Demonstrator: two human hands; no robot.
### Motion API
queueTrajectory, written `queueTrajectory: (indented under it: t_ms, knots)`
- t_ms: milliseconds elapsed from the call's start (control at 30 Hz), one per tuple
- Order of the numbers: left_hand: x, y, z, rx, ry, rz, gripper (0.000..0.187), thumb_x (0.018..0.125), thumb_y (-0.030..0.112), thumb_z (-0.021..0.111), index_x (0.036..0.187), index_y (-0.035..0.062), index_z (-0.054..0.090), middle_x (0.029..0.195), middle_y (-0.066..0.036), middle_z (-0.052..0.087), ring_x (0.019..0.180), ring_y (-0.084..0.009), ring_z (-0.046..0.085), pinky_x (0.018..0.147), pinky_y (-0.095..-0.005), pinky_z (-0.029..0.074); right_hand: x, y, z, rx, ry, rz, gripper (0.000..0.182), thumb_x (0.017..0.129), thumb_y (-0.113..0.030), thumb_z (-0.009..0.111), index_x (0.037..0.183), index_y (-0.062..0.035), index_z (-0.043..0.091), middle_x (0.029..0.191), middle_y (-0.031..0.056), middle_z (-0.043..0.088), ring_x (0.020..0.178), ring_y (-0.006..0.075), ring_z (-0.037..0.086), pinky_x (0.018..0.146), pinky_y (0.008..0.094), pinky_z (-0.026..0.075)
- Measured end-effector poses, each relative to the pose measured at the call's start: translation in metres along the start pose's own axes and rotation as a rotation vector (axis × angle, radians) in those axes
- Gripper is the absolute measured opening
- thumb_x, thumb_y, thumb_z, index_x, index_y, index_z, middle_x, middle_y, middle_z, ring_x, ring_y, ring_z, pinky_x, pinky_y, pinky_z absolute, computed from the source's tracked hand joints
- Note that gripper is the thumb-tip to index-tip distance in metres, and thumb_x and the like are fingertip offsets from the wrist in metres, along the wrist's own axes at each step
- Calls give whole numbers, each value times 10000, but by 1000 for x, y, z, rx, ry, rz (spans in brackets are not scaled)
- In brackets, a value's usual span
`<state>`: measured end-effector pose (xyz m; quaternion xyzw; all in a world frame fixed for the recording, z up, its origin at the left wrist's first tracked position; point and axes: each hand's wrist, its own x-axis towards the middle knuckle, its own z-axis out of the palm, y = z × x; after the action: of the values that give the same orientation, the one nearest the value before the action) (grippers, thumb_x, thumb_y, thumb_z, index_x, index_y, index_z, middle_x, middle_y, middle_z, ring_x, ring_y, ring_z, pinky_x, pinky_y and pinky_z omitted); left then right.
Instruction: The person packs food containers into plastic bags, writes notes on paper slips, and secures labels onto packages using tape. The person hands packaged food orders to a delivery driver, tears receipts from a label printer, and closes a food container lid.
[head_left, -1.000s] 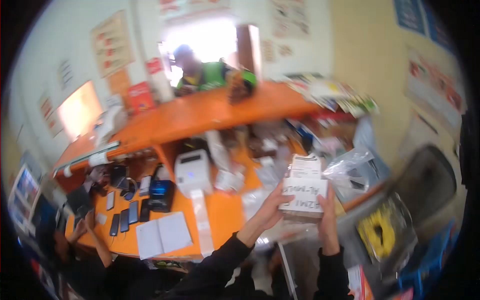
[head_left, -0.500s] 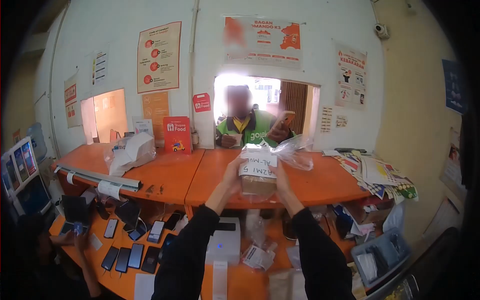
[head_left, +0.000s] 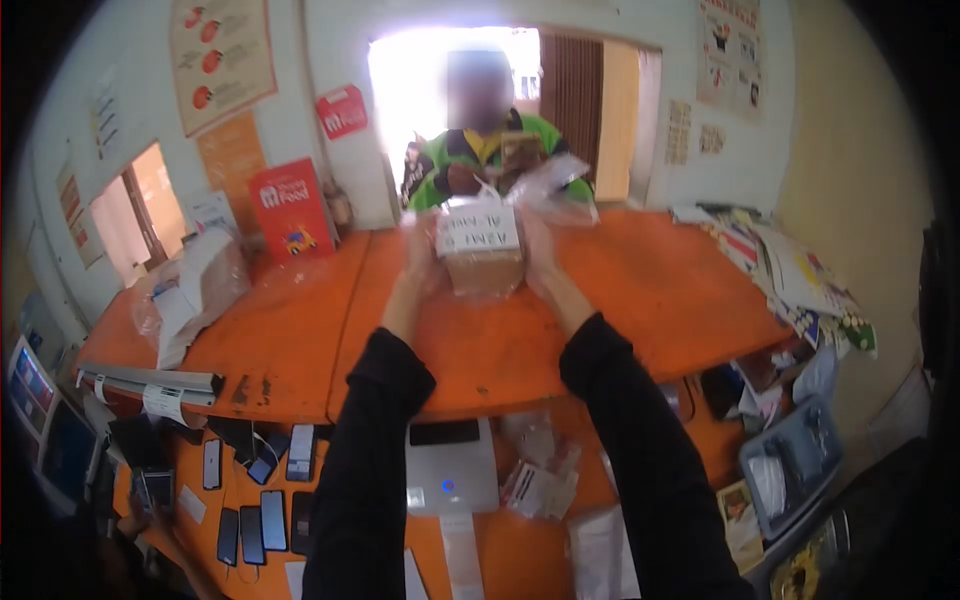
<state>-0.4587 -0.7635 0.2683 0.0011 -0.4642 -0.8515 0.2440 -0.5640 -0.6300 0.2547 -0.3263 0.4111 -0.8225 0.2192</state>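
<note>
A brown box [head_left: 484, 272] in a clear plastic bag is held out over the orange counter between both my hands. On it lies a white paper label [head_left: 478, 230] with handwritten letters, upside down to me. My left hand [head_left: 424, 250] presses its left side, and my right hand [head_left: 538, 252] grips the right side. The bag's loose clear plastic [head_left: 560, 190] spreads up and to the right. Just beyond the box, at the window opening, stands a person in a green and black jacket [head_left: 548, 135], holding a phone [head_left: 520, 150].
A wrapped white package [head_left: 195, 290] and a red sign [head_left: 292, 208] stand on the counter [head_left: 400, 370] at left. Papers [head_left: 780, 265] lie at its right end. Below are several phones [head_left: 272, 520], a white printer [head_left: 455, 470] and a blue-grey basket [head_left: 790, 465]. A co-worker's hand [head_left: 150, 515] is lower left.
My hands have carried the bagged box farther forward, toward the window and the person there. My view has tipped down and shifted right. The person's phone is lower and nearer the box.
</note>
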Motion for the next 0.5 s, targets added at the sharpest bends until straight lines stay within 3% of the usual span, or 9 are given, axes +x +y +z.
queueTrajectory:
  t_ms: [67,167,200,267,333,400,467,500]
  knots:
    - [5,-1,-6,94,96,0,624,884,456,519,1332,25,467,1193,-190,588,1113,-295,569,1012,-427,418,5,7,-9,-1,40,54,579,1011,-443,367,1320,29,495,1285,152,571,1198,228,518,1015,351,375]
    - [18,-1,-19,715,339,559,624,923,437,517,1402,53,404,1390,-213,438,1280,-273,443,1089,-406,323,-40,-38,19,-133,350,146,484,1015,-406,373,1313,-41,485,1433,121,434,1286,225,423,1076,399,327]
    - [17,5,-19,920,359,735,602,946,426,497,1409,53,399,1447,-203,388,1324,-267,401,1108,-397,293,-59,-56,24,-173,360,142,503,1013,-397,383,1368,-43,427,1470,112,349,1326,229,349,1083,427,303]
    - [-18,29,13,1206,362,1125,523,993,360,432,1376,3,432,1464,-166,396,1347,-280,377,1112,-392,294,-93,-74,17,-198,301,-31,490,1009,-383,405,1347,-31,446,1379,97,411,1266,205,392,1057,420,331]
    - [-54,42,44,985,224,1312,487,1005,306,380,1335,-39,477,1428,-145,453,1334,-283,400,1112,-392,296,-149,-102,8,-271,218,-205,447,1003,-349,439,1305,-24,486,1244,78,476,1174,177,449,1007,380,374]
    - [-122,31,92,979,47,1423,492,1005,283,336,1295,-80,500,1378,-163,503,1299,-286,444,1110,-401,302,-230,-125,-3,-462,200,-416,344,980,-262,510,1223,-23,553,1092,58,534,1046,153,513,919,308,422]
    - [-200,3,107,1146,-123,1196,493,998,274,329,1263,-94,524,1300,-202,555,1256,-293,490,1088,-406,340,-320,-121,-27,-758,364,-589,227,938,-152,593,1125,-24,608,984,57,577,934,153,564,830,262,447]
    - [-231,-20,119,1056,-358,1176,425,984,260,375,1170,-69,569,1208,-204,595,1128,-293,554,965,-416,413,-365,-108,-44,-909,476,-631,180,915,-102,629,1076,-23,627,940,65,596,888,159,585,793,250,454]
